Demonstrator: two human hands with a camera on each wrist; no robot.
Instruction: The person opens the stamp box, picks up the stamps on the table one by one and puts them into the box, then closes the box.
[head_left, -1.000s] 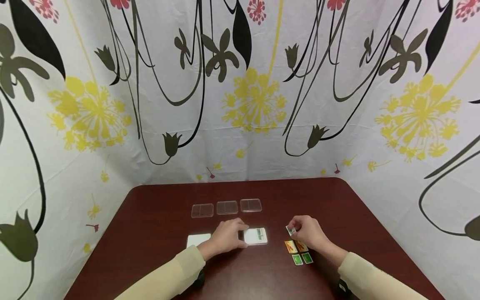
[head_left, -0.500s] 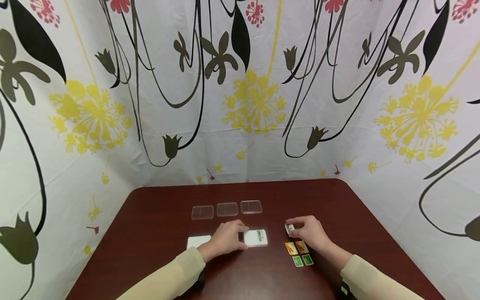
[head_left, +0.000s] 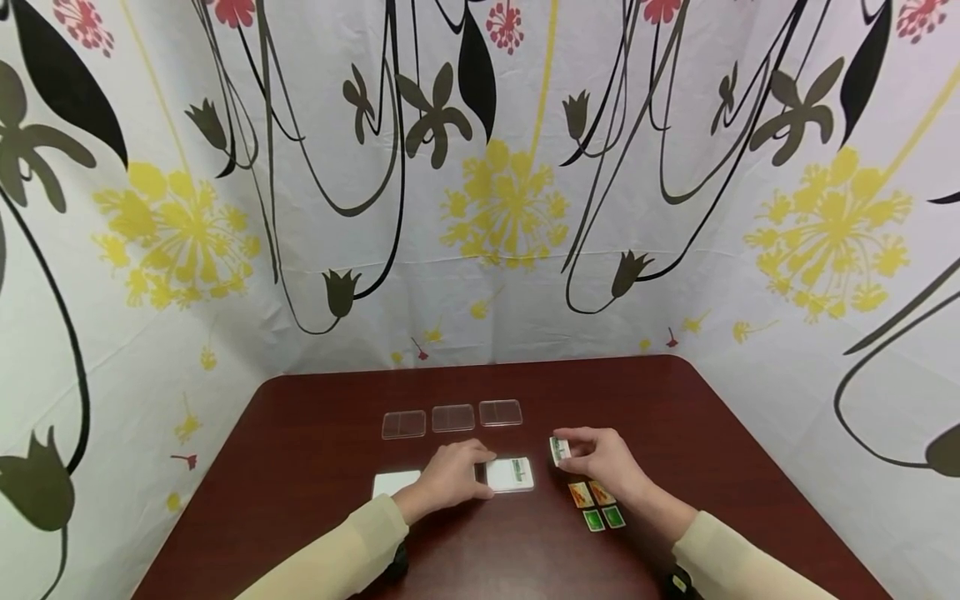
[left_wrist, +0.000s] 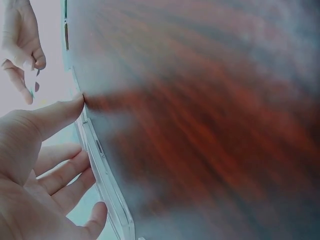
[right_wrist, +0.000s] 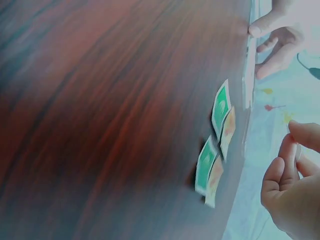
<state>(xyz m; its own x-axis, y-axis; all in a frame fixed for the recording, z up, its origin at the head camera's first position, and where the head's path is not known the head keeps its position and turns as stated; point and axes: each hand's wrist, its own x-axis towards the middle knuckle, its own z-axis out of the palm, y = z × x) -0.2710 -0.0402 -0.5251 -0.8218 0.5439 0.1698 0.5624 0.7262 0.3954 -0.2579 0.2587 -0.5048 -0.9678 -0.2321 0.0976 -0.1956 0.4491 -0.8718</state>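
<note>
In the head view my left hand (head_left: 448,475) lies at the left end of a flat clear case with a white inside (head_left: 504,477), thumb at its near edge and fingertips at its far edge. The left wrist view shows the thumb (left_wrist: 60,115) against the case's rim. My right hand (head_left: 607,460) pinches a small white stamp with green print (head_left: 557,452) between thumb and fingers, to the right of that case. Below this hand lie two orange stamps (head_left: 581,495) and two green stamps (right_wrist: 205,167), arranged in two rows.
Three clear lids (head_left: 453,417) stand in a row farther back on the dark red table (head_left: 337,450). Another white-filled case (head_left: 393,482) sits left of my left hand. A flower-patterned curtain (head_left: 487,333) hangs behind the table.
My right hand has lifted the white stamp from above the orange ones and carried it left, toward the case. My left hand has stayed in place.
</note>
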